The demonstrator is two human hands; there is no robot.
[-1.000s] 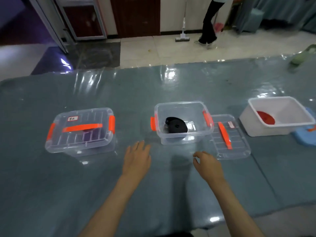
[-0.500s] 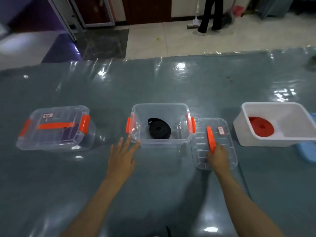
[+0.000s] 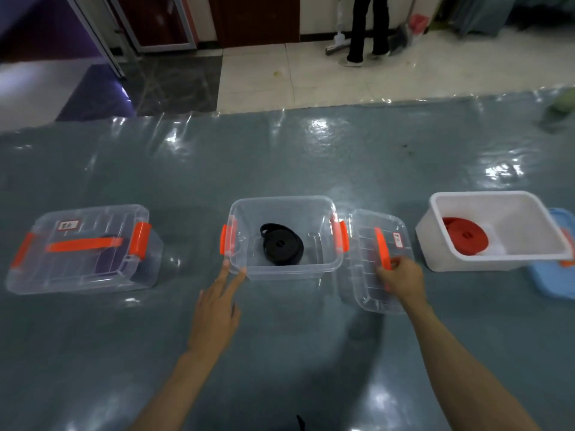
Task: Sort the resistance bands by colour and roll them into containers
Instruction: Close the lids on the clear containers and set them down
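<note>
At frame centre-right, the lid (image 3: 378, 259), untouched a second ago, is being gripped by the right hand (image 3: 401, 279) while the box (image 3: 284, 269) is being steadied by straight left fingers (image 3: 231, 276), so closing is judged next.

Indoor workroom or hall: plastic-covered tabletop (image 3: 311, 157), tiled floor (image 3: 311, 79), wooden door (image 3: 255, 20), person (image 3: 370, 26) sweeping behind.
</note>
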